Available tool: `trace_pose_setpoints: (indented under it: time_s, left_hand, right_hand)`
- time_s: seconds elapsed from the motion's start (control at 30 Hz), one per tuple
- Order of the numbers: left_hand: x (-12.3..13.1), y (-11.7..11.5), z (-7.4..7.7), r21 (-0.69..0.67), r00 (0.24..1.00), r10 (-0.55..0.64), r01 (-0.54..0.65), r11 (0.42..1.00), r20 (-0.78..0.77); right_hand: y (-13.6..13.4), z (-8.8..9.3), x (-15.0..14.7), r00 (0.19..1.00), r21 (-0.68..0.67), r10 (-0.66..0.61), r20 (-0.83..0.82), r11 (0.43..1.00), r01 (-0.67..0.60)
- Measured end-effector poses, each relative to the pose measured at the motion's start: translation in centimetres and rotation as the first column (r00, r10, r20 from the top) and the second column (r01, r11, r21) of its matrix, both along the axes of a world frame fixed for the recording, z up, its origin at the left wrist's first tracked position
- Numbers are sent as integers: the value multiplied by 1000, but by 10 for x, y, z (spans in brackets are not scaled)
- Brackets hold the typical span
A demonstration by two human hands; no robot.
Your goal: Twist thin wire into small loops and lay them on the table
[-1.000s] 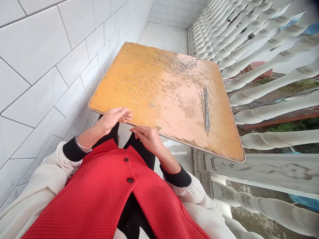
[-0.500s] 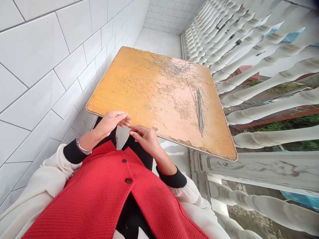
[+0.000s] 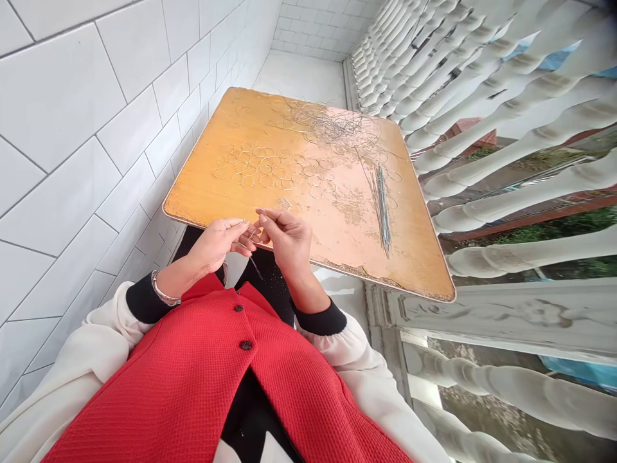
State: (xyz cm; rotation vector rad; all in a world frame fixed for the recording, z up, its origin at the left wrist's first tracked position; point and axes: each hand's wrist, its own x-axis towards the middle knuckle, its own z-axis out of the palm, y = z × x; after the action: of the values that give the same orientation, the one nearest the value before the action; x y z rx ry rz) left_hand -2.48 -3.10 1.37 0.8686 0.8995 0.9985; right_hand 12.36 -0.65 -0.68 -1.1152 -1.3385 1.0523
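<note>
My left hand (image 3: pixel 219 241) and my right hand (image 3: pixel 285 239) meet at the near edge of a worn wooden board (image 3: pixel 337 212). Both pinch a thin piece of wire (image 3: pixel 251 247) between their fingertips; one end of it hangs down toward my lap. Several small wire rings (image 3: pixel 270 170) lie spread over the middle of the board. A tangle of loose wire (image 3: pixel 337 128) sits at the board's far side. A bundle of straight wire pieces (image 3: pixel 382 209) lies at the right.
A white tiled wall (image 3: pixel 87 116) runs along the left. A white balustrade (image 3: pixel 482 116) stands close on the right, with its base rail (image 3: pixel 506 321) below the board's corner. White tiled floor (image 3: pixel 303 74) shows beyond the board.
My left hand has come off the board's edge. My right hand has risen to meet it, and both now pinch a wire piece together above the edge.
</note>
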Motion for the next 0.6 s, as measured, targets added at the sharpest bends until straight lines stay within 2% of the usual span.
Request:
trace_pose_setpoints:
  time_s: [0.13, 0.4, 0.6]
  left_hand:
    - [1, 0, -4, 31, 995, 76, -74, 997, -65]
    - [1, 2, -11, 101, 983, 116, -102, 990, -140]
    - [0, 2, -8, 155, 970, 125, -93, 984, -209]
  right_hand:
    - [0, -2, 4, 1000, -35, 10, -8, 999, -11]
    - [-5, -5, 7, 998, -32, 40, 55, 999, -38]
    - [-2, 0, 11, 988, 17, 68, 140, 997, -71]
